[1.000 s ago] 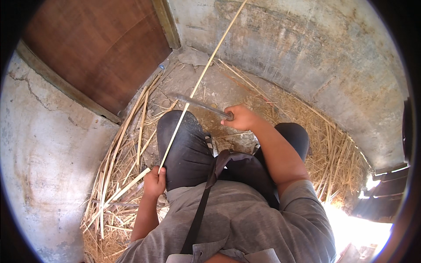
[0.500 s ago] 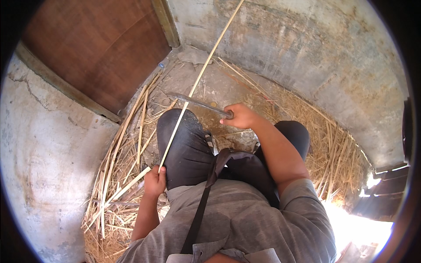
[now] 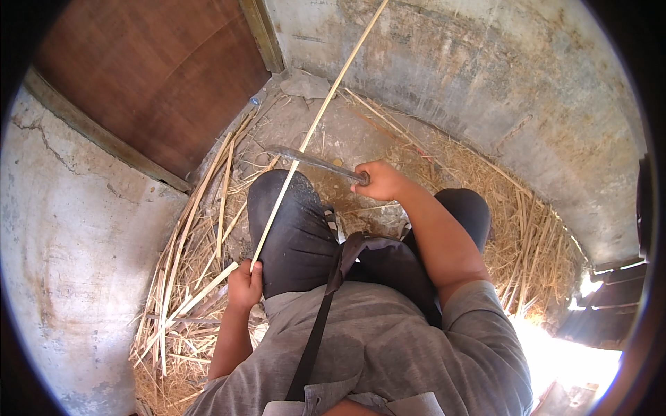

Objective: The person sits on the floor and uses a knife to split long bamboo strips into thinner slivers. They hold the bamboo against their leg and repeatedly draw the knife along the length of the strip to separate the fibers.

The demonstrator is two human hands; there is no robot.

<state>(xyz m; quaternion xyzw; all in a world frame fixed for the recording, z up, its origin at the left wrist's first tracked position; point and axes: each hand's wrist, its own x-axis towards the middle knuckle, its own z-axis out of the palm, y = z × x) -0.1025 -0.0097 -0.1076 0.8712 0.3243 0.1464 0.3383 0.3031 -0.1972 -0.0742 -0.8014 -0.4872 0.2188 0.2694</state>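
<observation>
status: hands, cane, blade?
Left hand shut on long cane, by the knee. Right hand shut on blade, edge against cane. Straw litters floor.

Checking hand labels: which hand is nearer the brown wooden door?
Left. The left hand grips the long cane below the door; the right hand holds the blade farther right.

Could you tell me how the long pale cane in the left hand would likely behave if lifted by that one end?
The cane looks thin and very long, so probably light but whippy, its far end sagging. The left hand holds its near end, and the smooth round stem may twist in that grip.
</observation>
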